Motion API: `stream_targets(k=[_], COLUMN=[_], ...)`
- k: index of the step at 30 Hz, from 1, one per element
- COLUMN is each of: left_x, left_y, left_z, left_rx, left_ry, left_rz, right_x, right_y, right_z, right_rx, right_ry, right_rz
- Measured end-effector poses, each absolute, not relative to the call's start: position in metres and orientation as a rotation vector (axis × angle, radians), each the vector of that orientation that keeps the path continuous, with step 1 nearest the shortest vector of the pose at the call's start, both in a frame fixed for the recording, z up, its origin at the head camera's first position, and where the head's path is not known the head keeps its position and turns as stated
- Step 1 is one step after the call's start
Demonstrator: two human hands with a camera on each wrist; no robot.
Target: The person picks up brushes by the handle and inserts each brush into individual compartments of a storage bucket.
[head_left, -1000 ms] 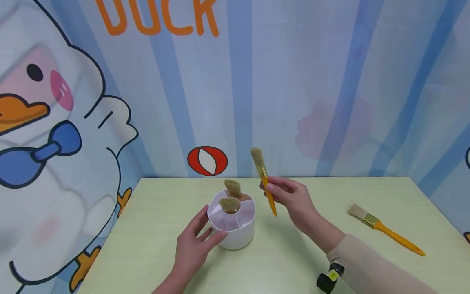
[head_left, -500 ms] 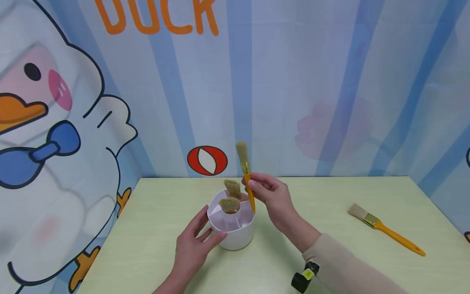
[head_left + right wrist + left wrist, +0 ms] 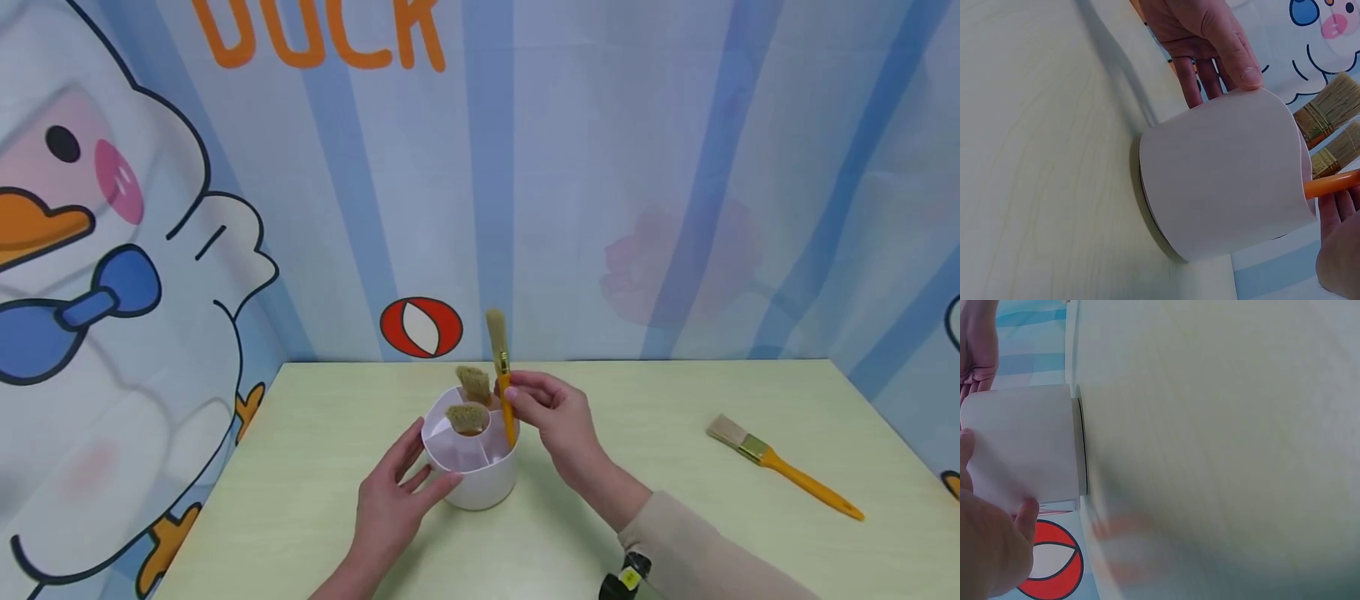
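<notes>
A white round holder [image 3: 480, 479] with inner compartments stands on the pale green table [image 3: 675, 500]. Two brushes [image 3: 471, 400] stand in it, bristles up. My left hand [image 3: 393, 492] holds the holder's left side, thumb on its front wall; the same holder [image 3: 1022, 447] fills the left wrist view. My right hand [image 3: 551, 412] pinches an orange-handled brush [image 3: 501, 375] upright, its handle tip inside the holder's right compartment. In the right wrist view the orange handle [image 3: 1332, 184] crosses the holder's [image 3: 1222, 181] rim, with the left hand [image 3: 1207, 44] behind it.
Another orange-handled flat brush [image 3: 780, 467] lies on the table at the right. A cartoon duck backdrop [image 3: 112, 250] rises behind and to the left of the table. A red and white round mark [image 3: 420, 327] sits on the backdrop just behind the holder.
My right hand has carried the brush left from beside the holder to above it, then lowered it so the handle enters the right compartment. The left hand has stayed on the holder.
</notes>
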State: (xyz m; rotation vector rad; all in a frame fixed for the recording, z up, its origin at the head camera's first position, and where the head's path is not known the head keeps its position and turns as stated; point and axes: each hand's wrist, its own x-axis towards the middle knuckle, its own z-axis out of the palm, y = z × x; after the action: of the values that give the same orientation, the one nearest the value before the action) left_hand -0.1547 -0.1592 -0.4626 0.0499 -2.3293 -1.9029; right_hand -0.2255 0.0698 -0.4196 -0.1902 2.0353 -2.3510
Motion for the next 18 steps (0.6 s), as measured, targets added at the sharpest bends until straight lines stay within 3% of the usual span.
stream_targets(k=[18], left_x=[-0.154], left_y=[-0.157], left_z=[-0.463], left_rx=[0.053], left_ry=[-2.325], left_rz=[-1.913], right_x=[-0.204], right_y=[0.070], right_z=[-0.426], right_rx=[-0.317], right_ry=[2.235], right_rz=[-2.229])
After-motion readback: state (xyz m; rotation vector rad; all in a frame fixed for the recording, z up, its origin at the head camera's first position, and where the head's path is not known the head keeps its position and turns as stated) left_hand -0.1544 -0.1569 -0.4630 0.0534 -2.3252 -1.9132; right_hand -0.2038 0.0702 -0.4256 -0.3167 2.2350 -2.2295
